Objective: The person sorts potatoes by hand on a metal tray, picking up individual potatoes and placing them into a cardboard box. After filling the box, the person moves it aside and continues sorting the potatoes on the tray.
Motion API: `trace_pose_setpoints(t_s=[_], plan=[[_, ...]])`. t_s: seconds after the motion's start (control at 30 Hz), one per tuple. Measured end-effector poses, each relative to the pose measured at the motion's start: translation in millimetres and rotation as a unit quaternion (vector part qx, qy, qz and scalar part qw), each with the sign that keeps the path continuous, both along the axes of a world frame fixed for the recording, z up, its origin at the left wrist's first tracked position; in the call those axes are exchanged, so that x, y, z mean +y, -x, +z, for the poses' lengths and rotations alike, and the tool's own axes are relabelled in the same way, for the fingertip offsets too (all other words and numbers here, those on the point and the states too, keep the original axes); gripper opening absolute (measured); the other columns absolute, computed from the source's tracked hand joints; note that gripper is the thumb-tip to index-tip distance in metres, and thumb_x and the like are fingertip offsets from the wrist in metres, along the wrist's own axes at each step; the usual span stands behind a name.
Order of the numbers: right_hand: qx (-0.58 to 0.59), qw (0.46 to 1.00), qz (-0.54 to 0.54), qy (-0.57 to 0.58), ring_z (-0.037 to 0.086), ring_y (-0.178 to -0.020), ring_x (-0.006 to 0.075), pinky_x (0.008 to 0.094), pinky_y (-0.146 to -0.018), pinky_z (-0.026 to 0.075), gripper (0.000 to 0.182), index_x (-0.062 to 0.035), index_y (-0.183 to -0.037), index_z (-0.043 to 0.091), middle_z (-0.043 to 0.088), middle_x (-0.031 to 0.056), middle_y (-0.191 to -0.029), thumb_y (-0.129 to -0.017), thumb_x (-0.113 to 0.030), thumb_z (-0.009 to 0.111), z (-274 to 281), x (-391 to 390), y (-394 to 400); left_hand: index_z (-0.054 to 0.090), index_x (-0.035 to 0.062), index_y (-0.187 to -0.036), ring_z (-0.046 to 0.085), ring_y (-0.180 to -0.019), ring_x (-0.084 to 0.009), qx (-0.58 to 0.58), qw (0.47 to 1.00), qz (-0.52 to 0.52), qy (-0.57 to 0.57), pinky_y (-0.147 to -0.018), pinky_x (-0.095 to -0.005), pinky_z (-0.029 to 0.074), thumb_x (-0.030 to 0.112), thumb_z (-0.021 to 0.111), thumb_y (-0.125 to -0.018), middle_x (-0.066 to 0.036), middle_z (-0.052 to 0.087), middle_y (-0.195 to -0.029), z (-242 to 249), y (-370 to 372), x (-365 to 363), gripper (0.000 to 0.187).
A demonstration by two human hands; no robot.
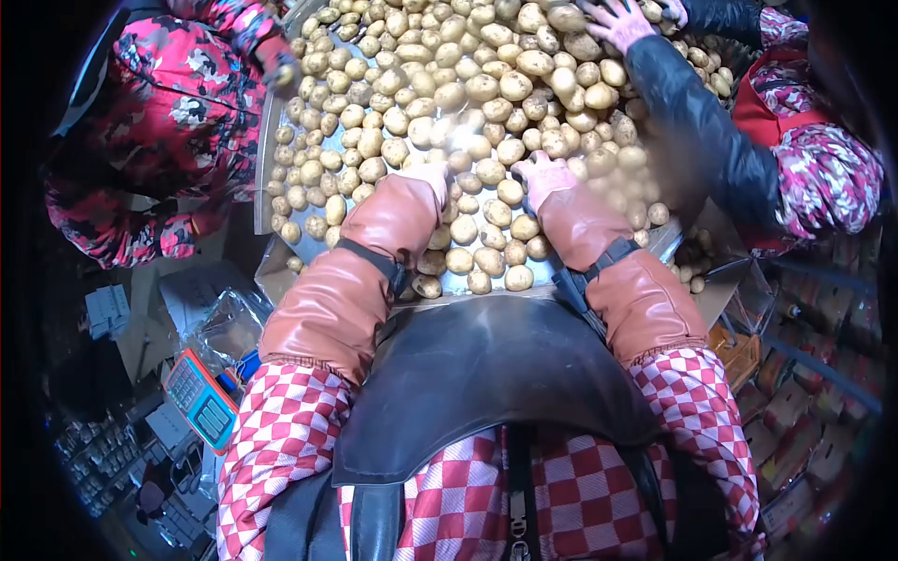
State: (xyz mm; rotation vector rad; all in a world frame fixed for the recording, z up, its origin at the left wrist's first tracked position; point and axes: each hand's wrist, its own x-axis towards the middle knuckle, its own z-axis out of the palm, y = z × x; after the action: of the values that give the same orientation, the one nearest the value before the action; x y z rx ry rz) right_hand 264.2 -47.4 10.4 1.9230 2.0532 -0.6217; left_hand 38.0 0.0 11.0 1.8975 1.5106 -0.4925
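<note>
Many round, yellow-brown potatoes (488,260) cover a pale sorting table (311,245) in front of me. My left hand (428,176), washed out by glare, reaches in among them; its fingers do not show clearly. To its right, my right hand (545,178) lies against the potatoes with its fingers apart, and no potato is visibly gripped in it. Between both hands sit several loose potatoes on the bare surface. Brown sleeve covers (323,304) wrap my forearms.
At the right, a co-worker's hand (619,23) in a dark sleeve (687,107) rests on the heap. Another person in a red patterned jacket (192,103) stands at the left edge. A blue-and-orange scale (201,402) is at lower left; a wooden crate (734,357) is at right.
</note>
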Motion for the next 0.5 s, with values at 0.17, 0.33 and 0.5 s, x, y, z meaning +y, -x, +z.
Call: trace_pose_setpoints(t_s=[0.17,0.33,0.5], plan=[[0.104,0.991,-0.005,-0.080,0.062,-0.105,0.0297,0.0422,-0.089,0.053,0.050,-0.0265,-0.126,0.061,0.058,0.0115,-0.121,-0.081,-0.010,0.069,-4,-20,-21,0.061,0.0194,-0.126,0.067,-0.085,-0.0300,-0.133,0.987,0.078,-0.036,-0.078,-0.0403,0.053,0.026,0.061,-0.094,-0.020,0.068,-0.103,31,26,-20,0.033],[0.673,0.615,-0.404,0.071,0.059,-0.083,0.0133,0.0294,-0.071,0.051,0.058,-0.0099,-0.135,0.055,0.063,0.0069,-0.094,-0.080,-0.009,0.076,40,-58,-4,0.048,0.0012,-0.137,0.061,-0.072,-0.0151,-0.543,0.727,0.388,0.160,-0.058,-0.0270,0.051,0.004,0.056,-0.094,-0.009,0.063,-0.092,39,42,-67,0.044],[0.662,0.657,-0.252,0.258,0.062,-0.108,0.0209,0.0319,-0.095,0.048,0.037,-0.0046,-0.127,0.061,0.067,0.0110,-0.114,-0.101,-0.030,0.054,29,-52,92,0.051,0.0135,-0.141,0.061,-0.088,-0.0119,-0.524,0.722,0.395,0.219,-0.069,-0.0252,0.051,0.027,0.054,-0.101,-0.005,0.065,-0.104,53,73,-120,0.042]])
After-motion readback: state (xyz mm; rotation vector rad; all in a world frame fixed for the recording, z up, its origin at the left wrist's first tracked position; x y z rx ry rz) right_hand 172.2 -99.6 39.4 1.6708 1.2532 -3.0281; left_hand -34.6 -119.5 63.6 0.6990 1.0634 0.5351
